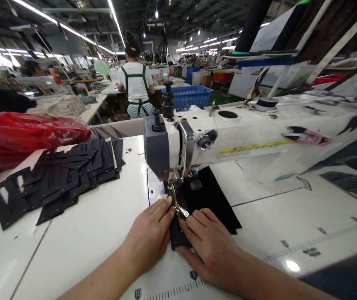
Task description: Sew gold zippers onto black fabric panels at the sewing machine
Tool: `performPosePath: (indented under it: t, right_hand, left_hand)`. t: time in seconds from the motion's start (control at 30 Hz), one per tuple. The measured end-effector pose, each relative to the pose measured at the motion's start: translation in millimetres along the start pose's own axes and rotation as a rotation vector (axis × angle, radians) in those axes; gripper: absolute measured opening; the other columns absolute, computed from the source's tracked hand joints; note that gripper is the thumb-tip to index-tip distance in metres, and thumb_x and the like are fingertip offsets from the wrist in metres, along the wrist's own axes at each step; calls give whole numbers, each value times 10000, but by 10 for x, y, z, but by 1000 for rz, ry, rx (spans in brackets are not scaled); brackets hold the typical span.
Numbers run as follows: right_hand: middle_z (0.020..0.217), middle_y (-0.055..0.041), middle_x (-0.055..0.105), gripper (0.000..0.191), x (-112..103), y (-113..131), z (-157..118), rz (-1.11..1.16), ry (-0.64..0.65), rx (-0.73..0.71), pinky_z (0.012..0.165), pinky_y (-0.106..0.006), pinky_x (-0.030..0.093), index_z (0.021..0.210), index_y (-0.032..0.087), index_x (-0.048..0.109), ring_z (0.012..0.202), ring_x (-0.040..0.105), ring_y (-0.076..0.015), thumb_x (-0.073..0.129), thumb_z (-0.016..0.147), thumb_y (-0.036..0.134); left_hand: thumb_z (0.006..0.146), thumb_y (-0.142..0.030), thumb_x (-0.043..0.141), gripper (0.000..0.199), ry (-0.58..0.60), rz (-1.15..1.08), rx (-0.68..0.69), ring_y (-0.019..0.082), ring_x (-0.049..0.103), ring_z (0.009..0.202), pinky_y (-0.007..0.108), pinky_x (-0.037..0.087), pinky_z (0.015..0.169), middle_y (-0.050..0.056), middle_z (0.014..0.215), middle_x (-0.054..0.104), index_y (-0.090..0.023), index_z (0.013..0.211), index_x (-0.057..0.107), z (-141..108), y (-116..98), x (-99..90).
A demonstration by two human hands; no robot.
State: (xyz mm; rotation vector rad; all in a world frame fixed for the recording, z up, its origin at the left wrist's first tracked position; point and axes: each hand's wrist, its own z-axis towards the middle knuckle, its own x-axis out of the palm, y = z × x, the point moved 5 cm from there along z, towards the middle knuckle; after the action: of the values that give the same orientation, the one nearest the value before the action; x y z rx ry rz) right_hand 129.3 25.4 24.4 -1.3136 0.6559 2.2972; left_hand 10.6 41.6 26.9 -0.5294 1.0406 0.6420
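Observation:
A black flat piece (178, 240) with a gold-toothed zipper (173, 192) lies under the presser area of a white sewing machine (237, 146). The zipper's shiny gold pull (183, 211) sits between my hands. My left hand (151, 229) lies along the piece's left side, fingers stretched forward and touching it near the zipper. On the right, my right hand (211, 241) has its fingers bent over the piece and its thumb by the near edge, closed on it. Some fingertips are hidden. A wider black fabric panel (217, 200) extends to the right beneath the machine arm.
Black cut pieces (62, 175) are piled at the left, with a red plastic bag (31, 129) behind. Pink-handled snips (314, 136) rest on the machine arm. Ahead are a blue basket (193, 96) and a person (136, 83) facing away. A ruler scale (300, 243) marks the table's front.

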Motion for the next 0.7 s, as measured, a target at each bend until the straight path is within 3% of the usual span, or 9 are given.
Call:
performPosePath:
  t: [0.23, 0.37, 0.43, 0.53, 0.7]
  right_hand:
    - [811, -92, 552, 216, -71, -18, -24, 62, 12, -68, 709, -395, 401, 940, 81, 600, 775, 464, -220, 454, 851, 215]
    - [817, -80, 570, 220, -144, -200, 72, 206, -84, 73, 708, -362, 443, 809, 143, 610, 784, 508, -194, 406, 878, 184]
    - [958, -116, 600, 255, -120, -302, 136, 150, -141, 144, 816, -388, 455, 911, 124, 617, 925, 531, -215, 365, 888, 155]
    - [1140, -177, 576, 365, 13, -343, 205, -38, -101, 111, 954, -428, 406, 1136, 15, 549, 1112, 487, -256, 316, 879, 129]
    - [1200, -205, 547, 424, 135, -332, 208, -145, 7, 88, 990, -433, 383, 1164, -42, 537, 1158, 469, -282, 281, 885, 147]
  left_hand:
    - [846, -194, 465, 210, -90, -70, -205, 244, 603, 973, 406, 537, 840, 113, 1055, 633, -132, 956, 633, 64, 14, 1]
    - [859, -157, 444, 197, -124, -39, -175, 245, 607, 954, 410, 544, 825, 116, 1029, 634, -125, 935, 623, 81, 1, 36]
    - [866, -151, 434, 191, -137, -30, -164, 246, 604, 960, 413, 540, 834, 124, 1028, 631, -122, 916, 616, 73, -8, 35]
    - [871, -151, 436, 171, -153, -32, -145, 246, 594, 983, 432, 513, 884, 126, 1025, 629, -120, 895, 602, 61, -19, 29]
    - [856, -145, 476, 115, -161, -77, -125, 229, 584, 1003, 442, 467, 952, 111, 1012, 628, -124, 889, 584, 67, -2, 40]
